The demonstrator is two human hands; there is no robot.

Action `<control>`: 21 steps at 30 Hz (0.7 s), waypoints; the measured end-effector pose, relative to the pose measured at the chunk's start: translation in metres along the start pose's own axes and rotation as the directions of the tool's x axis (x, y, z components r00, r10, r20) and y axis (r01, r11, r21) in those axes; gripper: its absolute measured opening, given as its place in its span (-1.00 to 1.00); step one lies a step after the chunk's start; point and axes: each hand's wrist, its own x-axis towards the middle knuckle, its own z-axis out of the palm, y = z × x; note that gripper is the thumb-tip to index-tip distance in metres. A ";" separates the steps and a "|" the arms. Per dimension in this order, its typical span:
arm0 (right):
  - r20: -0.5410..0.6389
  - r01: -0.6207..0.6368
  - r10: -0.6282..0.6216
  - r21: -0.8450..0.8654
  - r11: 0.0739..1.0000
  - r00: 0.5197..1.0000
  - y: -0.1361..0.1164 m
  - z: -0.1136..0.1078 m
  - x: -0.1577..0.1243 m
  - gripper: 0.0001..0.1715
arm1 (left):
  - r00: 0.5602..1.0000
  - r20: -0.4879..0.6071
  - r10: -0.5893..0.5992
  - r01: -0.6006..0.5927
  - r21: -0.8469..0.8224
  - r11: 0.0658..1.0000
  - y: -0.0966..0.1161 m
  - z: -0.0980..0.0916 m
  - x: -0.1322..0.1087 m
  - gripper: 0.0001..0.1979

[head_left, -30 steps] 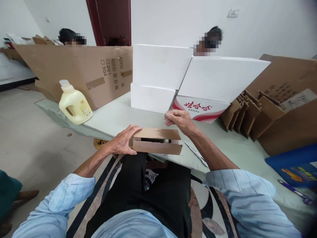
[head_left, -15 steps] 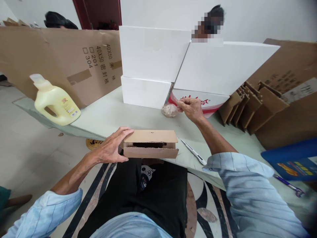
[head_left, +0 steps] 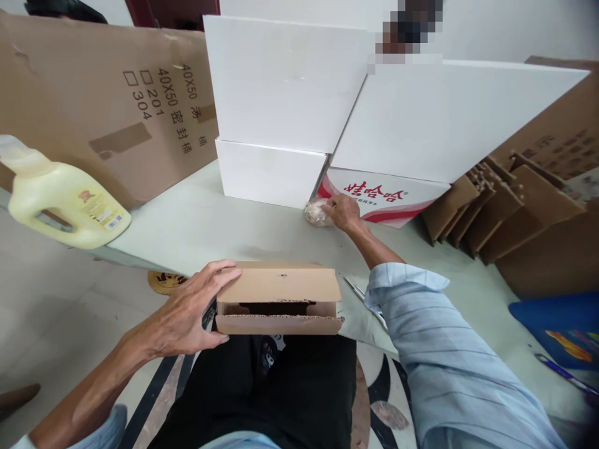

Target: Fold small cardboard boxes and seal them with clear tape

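A small brown cardboard box [head_left: 281,285] lies at the table's near edge, with a gap between its flaps. My left hand [head_left: 189,312] grips its left end, thumb below and fingers on top. Farther off, my right hand [head_left: 344,212] has its fingers closed at a crumpled clear plastic bag [head_left: 317,213], in front of the white boxes. What is inside the bag is too unclear to tell. A slim silvery pen-like tool [head_left: 358,288] lies right of the small box, partly hidden by my right sleeve.
White boxes [head_left: 281,81] stand stacked at the back of the table [head_left: 178,218]. A yellow bottle [head_left: 70,202] and a large carton [head_left: 116,118] are at the left. Folded cardboard pieces [head_left: 515,212] and a blue container [head_left: 556,324] are at the right. Part of a person shows behind.
The view has shifted closer to the table. My right hand has moved down and left onto the plastic bag. My left hand still holds the small box.
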 end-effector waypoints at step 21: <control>-0.144 0.000 0.008 0.053 0.999 0.990 0.009 0.036 0.008 -0.73 | 0.999 -0.032 -0.004 0.004 0.004 1.000 0.001 0.004 0.000 0.02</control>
